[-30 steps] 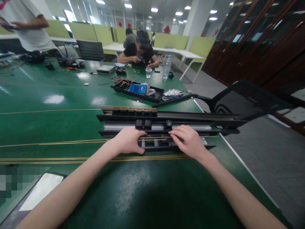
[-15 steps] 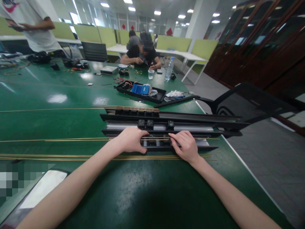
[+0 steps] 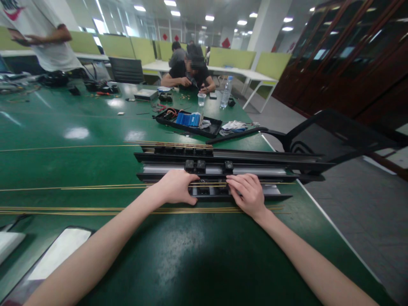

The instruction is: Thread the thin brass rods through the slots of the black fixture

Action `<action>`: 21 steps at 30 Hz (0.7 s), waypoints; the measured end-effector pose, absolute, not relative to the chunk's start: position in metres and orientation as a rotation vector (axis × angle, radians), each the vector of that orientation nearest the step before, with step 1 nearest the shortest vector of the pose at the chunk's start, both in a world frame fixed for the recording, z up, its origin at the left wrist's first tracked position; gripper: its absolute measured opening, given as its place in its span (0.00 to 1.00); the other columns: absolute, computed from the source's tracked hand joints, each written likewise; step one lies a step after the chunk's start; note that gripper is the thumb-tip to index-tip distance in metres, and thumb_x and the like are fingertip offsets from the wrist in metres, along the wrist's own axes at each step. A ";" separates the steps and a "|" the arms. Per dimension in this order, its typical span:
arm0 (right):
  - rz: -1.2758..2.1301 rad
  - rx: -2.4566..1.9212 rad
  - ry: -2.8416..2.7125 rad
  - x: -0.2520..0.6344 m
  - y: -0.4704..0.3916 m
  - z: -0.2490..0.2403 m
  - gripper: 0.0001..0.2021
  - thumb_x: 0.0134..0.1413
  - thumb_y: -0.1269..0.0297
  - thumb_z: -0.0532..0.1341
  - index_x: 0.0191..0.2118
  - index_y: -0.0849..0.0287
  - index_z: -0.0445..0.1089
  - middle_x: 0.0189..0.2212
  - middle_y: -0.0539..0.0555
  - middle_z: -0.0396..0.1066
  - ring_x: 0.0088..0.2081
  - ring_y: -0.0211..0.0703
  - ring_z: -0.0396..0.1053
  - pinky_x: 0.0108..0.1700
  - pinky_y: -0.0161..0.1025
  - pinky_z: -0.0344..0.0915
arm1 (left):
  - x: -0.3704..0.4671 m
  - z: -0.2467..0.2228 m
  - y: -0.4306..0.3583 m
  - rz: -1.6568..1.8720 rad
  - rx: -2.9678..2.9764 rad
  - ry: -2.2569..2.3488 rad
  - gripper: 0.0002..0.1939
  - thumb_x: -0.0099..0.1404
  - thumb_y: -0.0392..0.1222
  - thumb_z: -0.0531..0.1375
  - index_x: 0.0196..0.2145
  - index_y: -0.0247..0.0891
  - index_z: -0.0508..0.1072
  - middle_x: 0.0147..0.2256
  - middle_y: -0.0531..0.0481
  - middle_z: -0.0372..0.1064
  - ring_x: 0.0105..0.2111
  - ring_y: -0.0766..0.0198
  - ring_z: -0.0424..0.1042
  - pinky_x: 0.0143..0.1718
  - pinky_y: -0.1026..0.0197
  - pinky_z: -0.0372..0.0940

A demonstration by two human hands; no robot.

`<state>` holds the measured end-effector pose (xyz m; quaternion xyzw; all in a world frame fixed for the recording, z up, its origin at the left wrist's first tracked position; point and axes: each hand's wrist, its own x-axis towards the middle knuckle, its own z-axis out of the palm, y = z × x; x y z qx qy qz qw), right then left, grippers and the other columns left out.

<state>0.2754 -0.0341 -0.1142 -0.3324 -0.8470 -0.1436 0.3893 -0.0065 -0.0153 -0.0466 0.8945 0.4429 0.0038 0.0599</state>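
Note:
My left hand [image 3: 178, 187] spans the nearest black channel rail [image 3: 216, 197], thumb on its near edge and fingers at its far edge. Thin brass rods [image 3: 210, 184] run lengthwise over this rail and stretch away to the left. Further right, my right hand [image 3: 247, 192] has thumb and fingers brought together on the rods at the rail. Small black blocks [image 3: 204, 189] sit inside the channel between the hands. Just behind lies a second rail with black blocks [image 3: 228, 166] and a pale strip. A third rail behind it carries more brass rods [image 3: 178, 145].
More brass rods [image 3: 105, 211] lie on the green table [image 3: 191, 255] in front. Beyond the rails are a black tray [image 3: 165, 120] with blue items, gloves [image 3: 234, 127], a cup [image 3: 201, 99] and a bottle [image 3: 226, 92]. A chair [image 3: 338, 131] stands right; co-workers are across the table.
The fingers of my right hand have shifted slightly on the rods and lie a little straighter. My left hand keeps its place on the rail.

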 end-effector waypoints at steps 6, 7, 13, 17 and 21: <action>-0.386 -0.828 -2.142 0.274 -0.035 -0.115 0.21 0.55 0.78 0.64 0.52 0.52 0.70 0.47 0.54 0.78 0.45 0.46 0.72 0.51 0.50 0.65 | -0.007 -0.048 -0.015 0.003 2.718 1.351 0.32 0.49 0.60 0.64 0.50 0.44 0.75 0.41 0.44 0.79 0.41 0.48 0.78 0.38 0.55 0.67; -0.389 -0.827 -2.138 0.274 -0.035 -0.115 0.21 0.55 0.78 0.64 0.52 0.52 0.70 0.47 0.53 0.78 0.45 0.46 0.72 0.51 0.50 0.65 | -0.007 -0.048 -0.015 0.001 2.719 1.352 0.32 0.49 0.60 0.64 0.50 0.44 0.75 0.41 0.44 0.79 0.41 0.48 0.77 0.38 0.55 0.68; -0.379 -0.860 -2.120 0.269 -0.038 -0.110 0.20 0.55 0.78 0.64 0.51 0.51 0.71 0.46 0.52 0.79 0.45 0.46 0.72 0.53 0.52 0.64 | -0.007 -0.047 -0.015 -0.008 2.708 1.351 0.32 0.50 0.59 0.64 0.51 0.44 0.75 0.41 0.44 0.79 0.41 0.48 0.77 0.39 0.55 0.68; -0.291 -0.882 -2.097 0.266 -0.039 -0.108 0.19 0.55 0.76 0.64 0.50 0.50 0.72 0.45 0.52 0.79 0.45 0.48 0.72 0.53 0.54 0.64 | -0.007 -0.046 -0.016 -0.015 2.697 1.357 0.32 0.50 0.59 0.64 0.51 0.44 0.75 0.40 0.43 0.79 0.40 0.47 0.78 0.38 0.54 0.68; -0.273 -0.911 -2.082 0.264 -0.039 -0.108 0.17 0.56 0.76 0.63 0.49 0.50 0.72 0.44 0.52 0.79 0.45 0.49 0.73 0.52 0.54 0.63 | -0.008 -0.046 -0.015 -0.031 2.682 1.373 0.34 0.49 0.59 0.65 0.53 0.44 0.75 0.41 0.43 0.79 0.41 0.47 0.78 0.40 0.54 0.68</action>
